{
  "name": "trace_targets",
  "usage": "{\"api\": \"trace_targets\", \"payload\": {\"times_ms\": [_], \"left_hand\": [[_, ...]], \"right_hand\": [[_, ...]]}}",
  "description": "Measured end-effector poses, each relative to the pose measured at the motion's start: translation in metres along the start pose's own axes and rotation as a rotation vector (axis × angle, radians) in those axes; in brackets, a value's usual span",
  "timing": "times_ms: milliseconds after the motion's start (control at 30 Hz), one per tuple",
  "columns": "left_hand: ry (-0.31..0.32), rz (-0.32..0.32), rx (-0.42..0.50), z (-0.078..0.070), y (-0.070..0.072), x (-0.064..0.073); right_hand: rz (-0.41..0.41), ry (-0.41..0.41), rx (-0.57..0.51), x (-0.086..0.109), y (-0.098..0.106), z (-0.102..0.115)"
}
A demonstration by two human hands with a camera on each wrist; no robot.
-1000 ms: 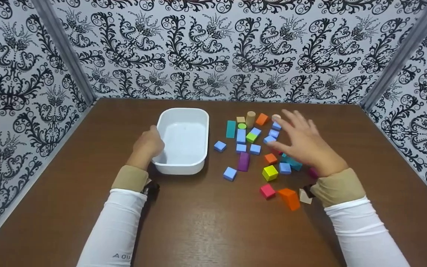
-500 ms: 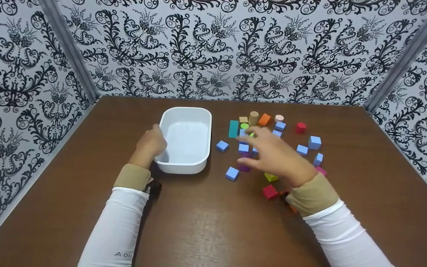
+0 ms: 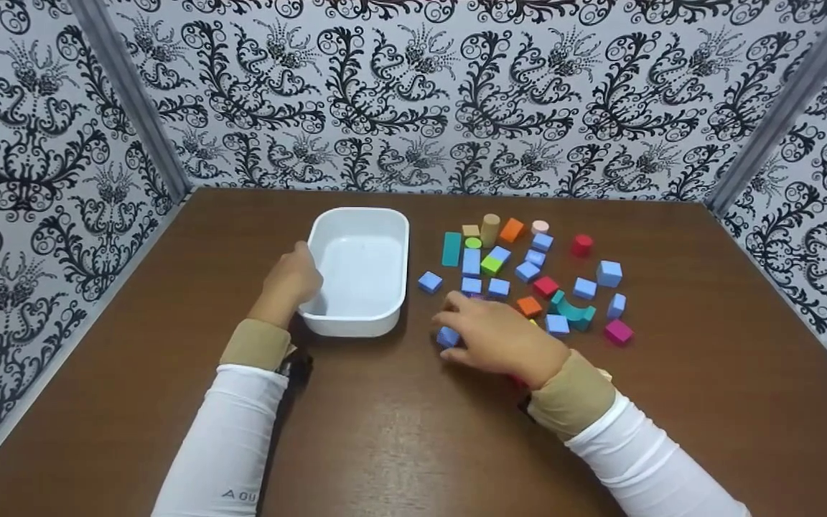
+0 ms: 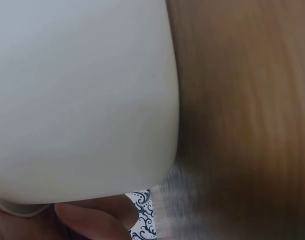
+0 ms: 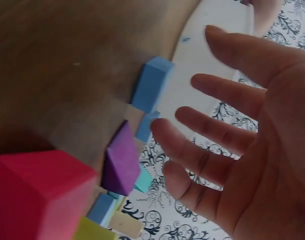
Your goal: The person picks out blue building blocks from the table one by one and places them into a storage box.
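My left hand (image 3: 290,276) grips the left rim of a white plastic tub (image 3: 353,327). The left wrist view shows the tub's outer wall (image 4: 87,110) close up, with the curled fingers (image 4: 90,220) at its rim. Over the near left side of the scattered toy blocks reaches my right hand (image 3: 503,336). Its thumb and fingers lie either side of a blue block (image 3: 447,337). From the right wrist, those fingers (image 5: 202,152) look spread and relaxed, with the blue block (image 5: 151,86) just beyond them. A purple block (image 5: 123,162) and a red block (image 5: 42,192) are nearby.
Right of the tub lie several blocks, among them a teal slab (image 3: 451,249), a wooden cylinder (image 3: 489,231), a teal arch (image 3: 571,311) and a red cylinder (image 3: 582,245). Patterned walls (image 3: 413,100) enclose the brown table (image 3: 385,431) behind and at both sides.
My right hand has swept left and toward me from above the right-hand blocks, coming down at the near blue block. My left hand stays on the tub's rim.
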State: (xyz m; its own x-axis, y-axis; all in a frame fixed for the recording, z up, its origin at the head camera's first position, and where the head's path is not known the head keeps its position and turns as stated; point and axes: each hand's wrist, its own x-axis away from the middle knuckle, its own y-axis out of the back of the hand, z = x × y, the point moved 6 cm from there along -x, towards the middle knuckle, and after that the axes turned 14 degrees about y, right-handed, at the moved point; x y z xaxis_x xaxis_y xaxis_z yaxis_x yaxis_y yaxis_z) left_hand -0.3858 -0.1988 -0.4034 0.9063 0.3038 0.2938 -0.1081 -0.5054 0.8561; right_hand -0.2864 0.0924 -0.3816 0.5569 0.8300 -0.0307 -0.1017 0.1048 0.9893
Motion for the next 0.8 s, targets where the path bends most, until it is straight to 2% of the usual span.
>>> {"api": "trace_targets", "payload": {"times_ms": [133, 500, 667, 800], "left_hand": [[0.0, 0.0, -0.002, 0.0, 0.0, -0.001], [-0.014, 0.009, 0.023, 0.0, 0.001, 0.0], [-0.019, 0.025, 0.039, 0.0, 0.0, 0.002], [-0.032, 0.025, 0.036, -0.001, -0.002, 0.002]], "right_hand": [[0.022, -0.004, 0.028, 0.0, -0.007, -0.002], [-0.011, -0.012, 0.006, -0.003, -0.012, -0.002], [-0.03, 0.037, -0.011, -0.002, -0.007, -0.001], [-0.058, 0.051, -0.039, 0.001, 0.005, -0.002]]}}
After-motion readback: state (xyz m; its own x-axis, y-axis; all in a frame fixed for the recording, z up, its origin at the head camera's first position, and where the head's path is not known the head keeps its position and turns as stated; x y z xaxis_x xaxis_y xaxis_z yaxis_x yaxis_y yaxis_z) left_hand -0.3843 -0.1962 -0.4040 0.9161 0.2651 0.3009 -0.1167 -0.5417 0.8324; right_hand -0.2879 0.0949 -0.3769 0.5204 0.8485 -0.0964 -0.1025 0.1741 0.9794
